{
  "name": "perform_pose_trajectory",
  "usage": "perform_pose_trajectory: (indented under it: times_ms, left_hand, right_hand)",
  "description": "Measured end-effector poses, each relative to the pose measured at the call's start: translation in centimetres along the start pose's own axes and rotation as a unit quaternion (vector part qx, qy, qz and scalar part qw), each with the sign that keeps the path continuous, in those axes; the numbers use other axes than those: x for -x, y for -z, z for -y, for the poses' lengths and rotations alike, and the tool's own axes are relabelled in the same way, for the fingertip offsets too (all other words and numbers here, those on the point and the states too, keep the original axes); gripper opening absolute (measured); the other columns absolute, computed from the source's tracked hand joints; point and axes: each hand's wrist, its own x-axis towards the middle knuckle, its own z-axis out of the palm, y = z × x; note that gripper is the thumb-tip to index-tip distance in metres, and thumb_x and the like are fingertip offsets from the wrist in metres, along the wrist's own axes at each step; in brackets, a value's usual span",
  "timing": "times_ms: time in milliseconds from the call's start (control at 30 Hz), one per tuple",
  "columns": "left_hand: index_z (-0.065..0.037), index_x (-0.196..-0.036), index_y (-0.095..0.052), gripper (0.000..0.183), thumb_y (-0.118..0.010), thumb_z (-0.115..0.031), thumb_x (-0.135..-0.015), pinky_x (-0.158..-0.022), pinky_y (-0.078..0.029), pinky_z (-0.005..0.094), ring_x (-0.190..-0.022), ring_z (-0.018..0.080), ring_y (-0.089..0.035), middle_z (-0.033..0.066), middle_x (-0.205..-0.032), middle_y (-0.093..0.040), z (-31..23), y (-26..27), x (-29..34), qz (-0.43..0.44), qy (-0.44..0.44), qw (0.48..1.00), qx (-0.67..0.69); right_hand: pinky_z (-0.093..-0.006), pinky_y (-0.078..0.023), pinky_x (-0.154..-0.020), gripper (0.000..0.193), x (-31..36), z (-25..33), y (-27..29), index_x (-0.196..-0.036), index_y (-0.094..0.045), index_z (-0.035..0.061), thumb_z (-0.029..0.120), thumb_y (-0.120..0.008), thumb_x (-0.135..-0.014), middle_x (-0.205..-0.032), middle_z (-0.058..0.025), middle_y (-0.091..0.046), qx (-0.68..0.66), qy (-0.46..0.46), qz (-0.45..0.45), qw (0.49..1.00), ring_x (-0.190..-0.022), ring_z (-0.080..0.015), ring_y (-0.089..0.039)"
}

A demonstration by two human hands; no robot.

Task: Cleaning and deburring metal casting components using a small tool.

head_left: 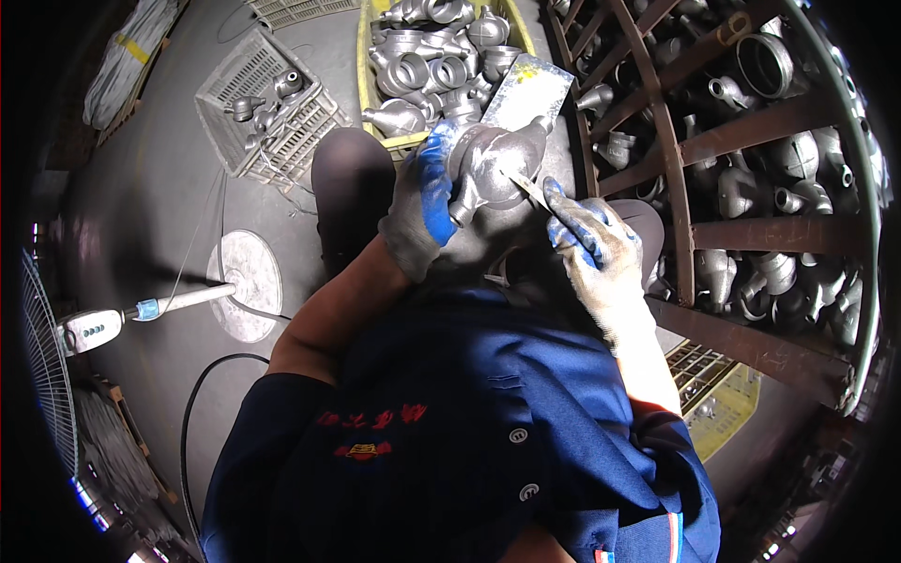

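A dull grey, bulbous cast-metal fitting (493, 161) is gripped by the gloved left hand (424, 202); a thin metal tool (527, 188), pinched in the right hand (596, 253), is pressed against it.

The person's left hand (424, 192) grips a metal casting (493, 164) from its left; the right hand (591, 249), to its right, sets a thin tool (526, 185) against it. Beyond the hands stands a bin (364, 70) with castings in it. Left of that bin sits a slatted crate (258, 98). A barred cage (741, 230) of castings stands right. A pedestal fan (56, 357) lies far left.
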Motion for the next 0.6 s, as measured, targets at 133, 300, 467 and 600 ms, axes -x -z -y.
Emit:
perform_pose_trajectory:
  times_ms: [133,300,467,600]
  left_hand:
    - [0.002,-0.117,-0.057,0.04,-0.062,-0.011,-0.079,-0.091,-0.048,0.0357,-0.102,0.0289,-0.063,0.0174,-0.109,-0.064,-0.4,0.3,-0.1,-0.005,-0.016,0.998,-0.055]
    - [0.002,-0.116,-0.057,0.04,-0.062,-0.011,-0.079,-0.09,-0.048,0.0368,-0.101,0.032,-0.062,0.0191,-0.107,-0.064,-1.0,0.2,-0.2,-0.011,-0.013,1.0,-0.006]
    - [0.003,-0.115,-0.058,0.04,-0.058,-0.006,-0.076,-0.09,-0.047,0.0375,-0.099,0.0331,-0.062,0.0188,-0.107,-0.063,-1.2,0.1,-0.3,-0.03,-0.031,0.999,-0.014]
    - [0.003,-0.115,-0.057,0.04,-0.059,-0.006,-0.076,-0.089,-0.048,0.0383,-0.098,0.0332,-0.062,0.0183,-0.107,-0.063,-0.5,0.1,-0.2,-0.018,-0.047,0.997,-0.057]
  right_hand:
    - [-0.04,-0.047,-0.064,0.03,-0.1,-0.6,-0.4,-0.107,-0.067,0.0137,0.011,-0.064,-0.077,-0.082,-0.0101,-0.056,0.016,0.041,-0.022,0.999,-0.074,-0.0309,-0.059]
    - [-0.0403,-0.047,-0.065,0.028,0.1,-0.3,-0.2,-0.106,-0.067,0.0129,0.013,-0.064,-0.078,-0.081,-0.0113,-0.057,-0.011,0.004,0.005,1.0,-0.075,-0.0323,-0.059]
    - [-0.0408,-0.047,-0.065,0.025,0.0,-0.4,-0.4,-0.105,-0.067,0.011,0.015,-0.064,-0.08,-0.082,-0.0128,-0.057,-0.007,-0.004,-0.005,1.0,-0.074,-0.0339,-0.059]
    - [-0.041,-0.047,-0.065,0.022,0.0,-0.4,-0.4,-0.102,-0.067,0.0078,0.016,-0.064,-0.081,-0.083,-0.0144,-0.059,-0.045,-0.006,-0.008,0.999,-0.073,-0.0343,-0.06]
